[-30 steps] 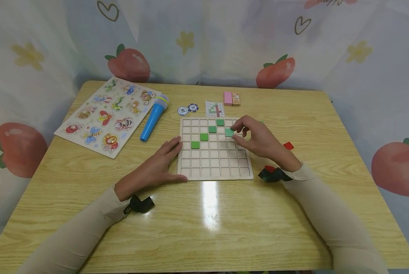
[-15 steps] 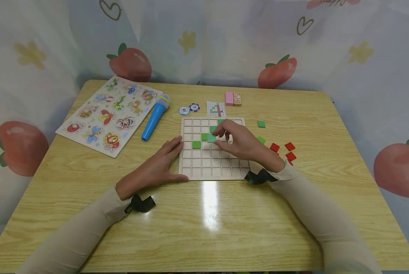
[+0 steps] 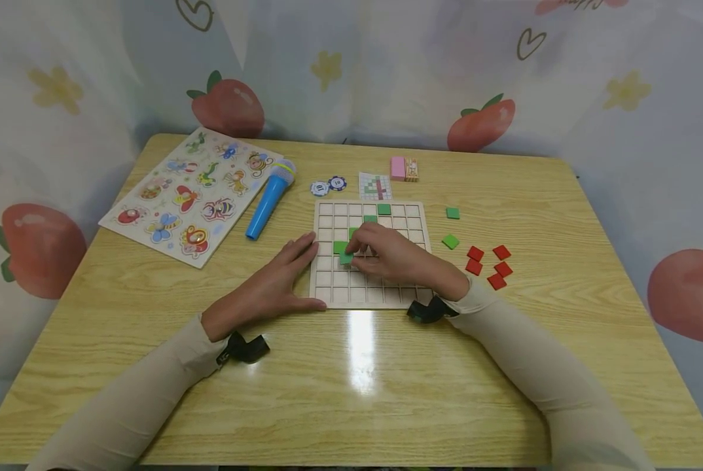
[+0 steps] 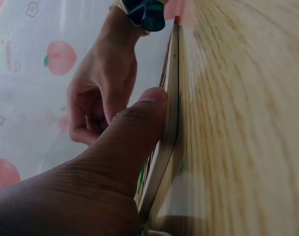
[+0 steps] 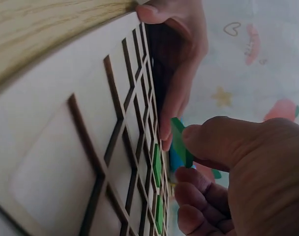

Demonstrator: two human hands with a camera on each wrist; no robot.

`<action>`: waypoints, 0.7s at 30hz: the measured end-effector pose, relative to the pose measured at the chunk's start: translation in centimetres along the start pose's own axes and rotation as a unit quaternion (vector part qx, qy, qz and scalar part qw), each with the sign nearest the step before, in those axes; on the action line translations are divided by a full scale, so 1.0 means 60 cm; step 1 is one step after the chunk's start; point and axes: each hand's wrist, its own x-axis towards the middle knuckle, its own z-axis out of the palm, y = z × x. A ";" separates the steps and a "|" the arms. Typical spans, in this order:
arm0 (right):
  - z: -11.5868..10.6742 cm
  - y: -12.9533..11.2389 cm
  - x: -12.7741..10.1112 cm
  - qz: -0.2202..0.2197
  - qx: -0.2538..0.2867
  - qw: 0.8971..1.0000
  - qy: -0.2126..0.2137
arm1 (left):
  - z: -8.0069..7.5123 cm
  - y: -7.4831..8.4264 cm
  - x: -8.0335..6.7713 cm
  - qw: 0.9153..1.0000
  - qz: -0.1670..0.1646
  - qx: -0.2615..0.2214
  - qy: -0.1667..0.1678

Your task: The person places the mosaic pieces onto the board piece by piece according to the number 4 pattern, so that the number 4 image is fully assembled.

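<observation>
A pale wooden grid board (image 3: 381, 305) lies mid-table, with several green square tiles (image 3: 384, 209) running diagonally across its cells. The right hand (image 3: 389, 255) pinches another green tile (image 5: 180, 142) between thumb and fingers, tilted on edge above the board in the right wrist view. In the head view that tile overlaps the cell just below the lowest tile of the diagonal. Along the board's left side rests the left hand (image 3: 269, 288), fingers extended against the edge. Its thumb (image 4: 144, 115) presses the front left corner. The right palm is hidden from above.
Right of the board lie two loose green tiles (image 3: 450, 242) and several red tiles (image 3: 496, 281). Behind it are a printed grid card (image 3: 374, 187), two poker chips (image 3: 320, 188) and a small pink box (image 3: 398, 169). A blue toy microphone (image 3: 265, 206) and an insect puzzle board (image 3: 171, 190) lie left.
The right hand, pinching the green tile, has moved left and toward the person across the board, uncovering the loose red and green tiles. The left hand stays at the board's edge.
</observation>
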 end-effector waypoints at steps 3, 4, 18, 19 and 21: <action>0.006 -0.003 0.005 -0.008 -0.014 1.000 -0.008 | 0.001 -0.002 0.001 1.000 0.004 0.000 0.002; 0.008 -0.004 0.006 -0.009 -0.018 1.000 -0.009 | 0.001 -0.002 0.001 1.000 0.004 0.000 0.002; 0.021 -0.007 0.017 -0.082 -0.080 0.993 -0.002 | 0.001 0.000 0.000 1.000 0.008 0.007 0.007; 0.022 -0.007 0.017 -0.085 -0.083 0.993 -0.003 | 0.001 0.000 0.000 1.000 0.008 0.008 0.007; 0.023 -0.006 0.018 -0.093 -0.088 0.992 -0.002 | 0.001 0.000 -0.001 1.000 0.007 0.009 0.006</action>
